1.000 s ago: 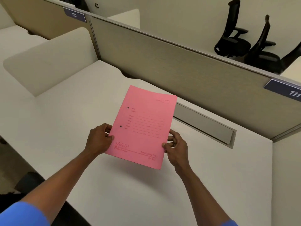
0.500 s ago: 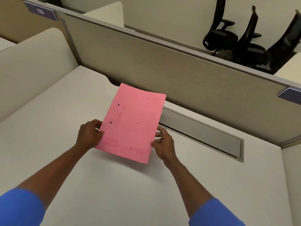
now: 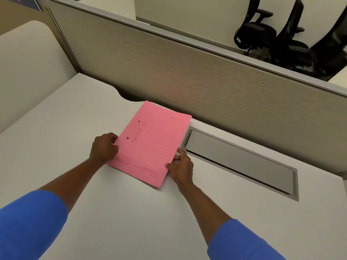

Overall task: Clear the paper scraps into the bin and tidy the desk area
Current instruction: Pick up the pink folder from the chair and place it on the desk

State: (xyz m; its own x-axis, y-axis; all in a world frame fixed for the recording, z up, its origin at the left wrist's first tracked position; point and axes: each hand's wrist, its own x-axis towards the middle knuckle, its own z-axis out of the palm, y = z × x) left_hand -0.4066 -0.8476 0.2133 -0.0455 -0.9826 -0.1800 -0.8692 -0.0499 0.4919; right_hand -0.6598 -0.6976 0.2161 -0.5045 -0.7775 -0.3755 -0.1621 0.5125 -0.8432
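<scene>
While the left hand (image 3: 104, 147) pinched the pink folder (image 3: 150, 141) at its left edge, the right hand (image 3: 181, 168) pinched its right edge; the folder lay low over the desk (image 3: 56, 147).

the folder (image 3: 152, 141) lies on the counter (image 3: 131, 212) near its middle. the left hand (image 3: 104, 147) grips its edge at 9 o'clock, the right hand (image 3: 181, 168) at 4 o'clock. the cable tray lid (image 3: 238, 160) sits just beside it at 3 o'clock. the partition (image 3: 187, 72) stands behind at 12 o'clock, chairs (image 3: 281, 34) beyond.
</scene>
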